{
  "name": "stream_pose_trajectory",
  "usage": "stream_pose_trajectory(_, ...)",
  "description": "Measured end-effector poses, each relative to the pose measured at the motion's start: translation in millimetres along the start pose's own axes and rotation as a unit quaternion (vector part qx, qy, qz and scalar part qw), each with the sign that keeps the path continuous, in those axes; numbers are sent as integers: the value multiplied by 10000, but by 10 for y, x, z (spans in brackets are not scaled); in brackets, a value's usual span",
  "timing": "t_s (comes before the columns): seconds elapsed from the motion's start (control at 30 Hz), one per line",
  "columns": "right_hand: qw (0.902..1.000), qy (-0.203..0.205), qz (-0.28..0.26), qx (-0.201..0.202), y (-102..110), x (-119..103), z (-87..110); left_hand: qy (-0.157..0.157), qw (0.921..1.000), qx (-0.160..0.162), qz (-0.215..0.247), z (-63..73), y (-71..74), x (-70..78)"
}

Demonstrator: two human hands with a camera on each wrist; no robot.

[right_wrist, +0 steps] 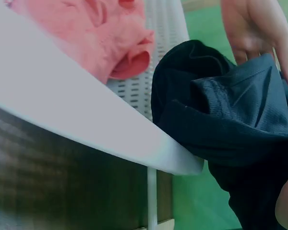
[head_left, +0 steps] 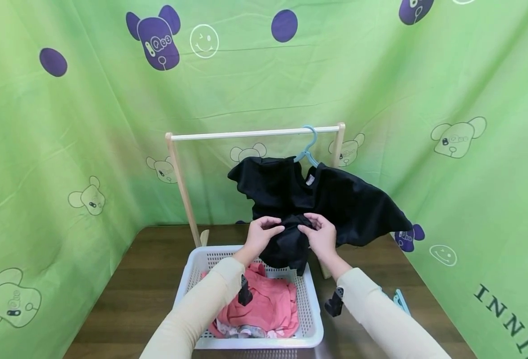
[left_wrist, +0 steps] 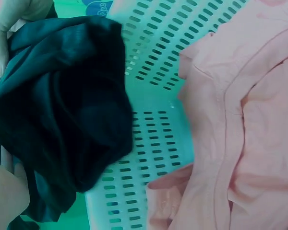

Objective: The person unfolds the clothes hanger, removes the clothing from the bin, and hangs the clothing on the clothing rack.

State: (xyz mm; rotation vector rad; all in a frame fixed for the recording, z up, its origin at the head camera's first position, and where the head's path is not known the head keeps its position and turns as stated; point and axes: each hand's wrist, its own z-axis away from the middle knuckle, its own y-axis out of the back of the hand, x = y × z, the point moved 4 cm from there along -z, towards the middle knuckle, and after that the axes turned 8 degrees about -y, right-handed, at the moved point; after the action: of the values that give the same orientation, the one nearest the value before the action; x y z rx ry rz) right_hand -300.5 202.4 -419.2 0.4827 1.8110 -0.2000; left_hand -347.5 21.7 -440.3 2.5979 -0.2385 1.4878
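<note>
A black short-sleeved top (head_left: 354, 204) hangs on a light blue hanger (head_left: 309, 149), whose hook sits over the rack's white bar. My left hand (head_left: 260, 237) pinches the lower part of the top between thumb and fingers. Opposite it, my right hand (head_left: 321, 238) pinches the same bunched cloth. Between and below the hands the black fabric (left_wrist: 62, 105) droops in loose folds over the far end of the white basket (head_left: 311, 309). The right wrist view shows the bunched cloth (right_wrist: 230, 105) folded over beside the basket's rim.
Pink clothes (head_left: 264, 304) lie in the basket, with a pale patterned piece (head_left: 248, 331) at the near end. The clothes rack (head_left: 180, 184) has wooden legs and stands on the brown table (head_left: 120, 299). Another blue hanger (head_left: 400, 301) lies by the right forearm. A green printed curtain (head_left: 89, 149) surrounds the table.
</note>
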Motion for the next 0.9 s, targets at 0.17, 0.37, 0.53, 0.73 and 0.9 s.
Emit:
stream_pose_trajectory(0.17,9991,-142,9,392,74,88,-148,59,9996,-257,-94,38,-56,-17)
stream_pose_trajectory(0.37,9979,-84,44,643,176,72,-245,210,9962,-841,-44,58,-201,-7)
stream_pose_trajectory(0.53,9967,21,19,816,271,48,-320,165,9933,-1141,95,77,-316,205)
stream_pose_trajectory(0.73,9935,127,10,1134,360,1,-380,-5,9935,-1134,132,61,-447,329)
stream_pose_trajectory(0.9,9922,144,27,1235,381,17,-412,163,9935,-1080,320,1,-531,155)
